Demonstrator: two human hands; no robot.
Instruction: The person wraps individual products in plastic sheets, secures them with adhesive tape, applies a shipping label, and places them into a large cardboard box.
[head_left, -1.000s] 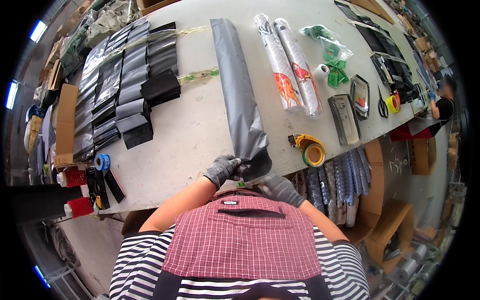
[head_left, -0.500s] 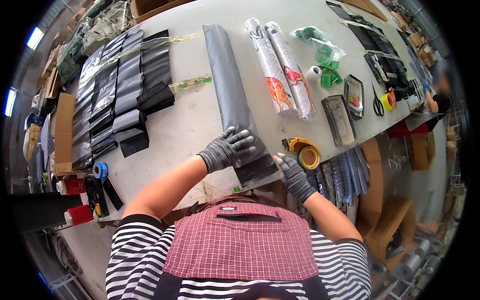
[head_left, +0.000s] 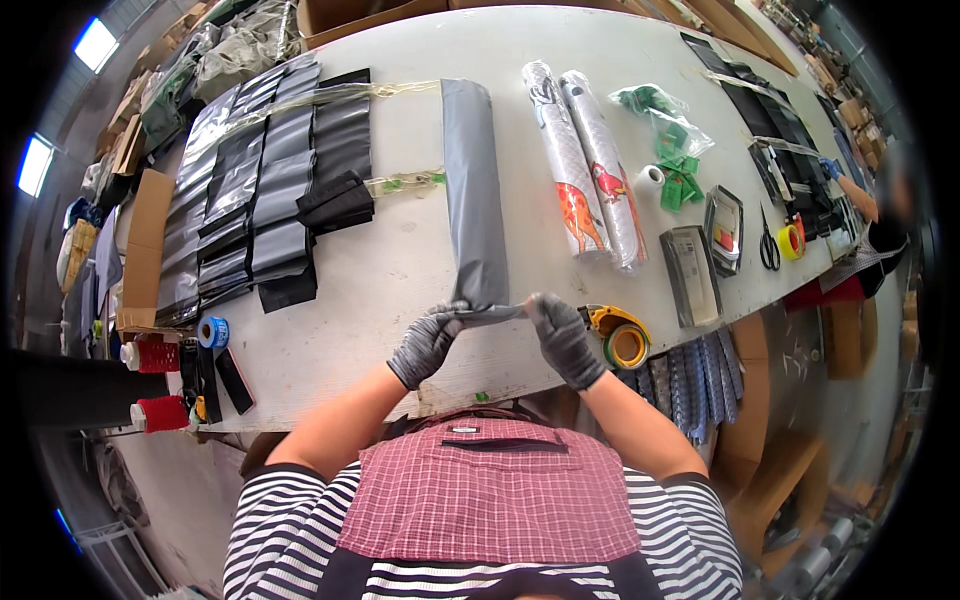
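A long grey plastic mailing bag (head_left: pixel 474 190) lies lengthwise on the table in front of me, looking filled along its length. Its near end is folded up into a narrow band between my hands. My left hand (head_left: pixel 428 343), in a grey glove, pinches the left corner of that end. The right corner is gripped by the gloved fingers of my right hand (head_left: pixel 562 338). Just right of my right hand sits a yellow tape dispenser (head_left: pixel 618 338). What the bag holds is hidden.
Two clear-wrapped patterned rolls (head_left: pixel 592 165) lie to the right, near green cards (head_left: pixel 680 180), open boxes (head_left: pixel 692 272) and scissors (head_left: pixel 769 246). Stacked dark bags (head_left: pixel 275 185) cover the table's left. A co-worker (head_left: pixel 880 230) stands at the far right.
My left hand has gone from lying flat on the bag to pinching its near end. My right hand has taken the other corner, and the end is now folded up.
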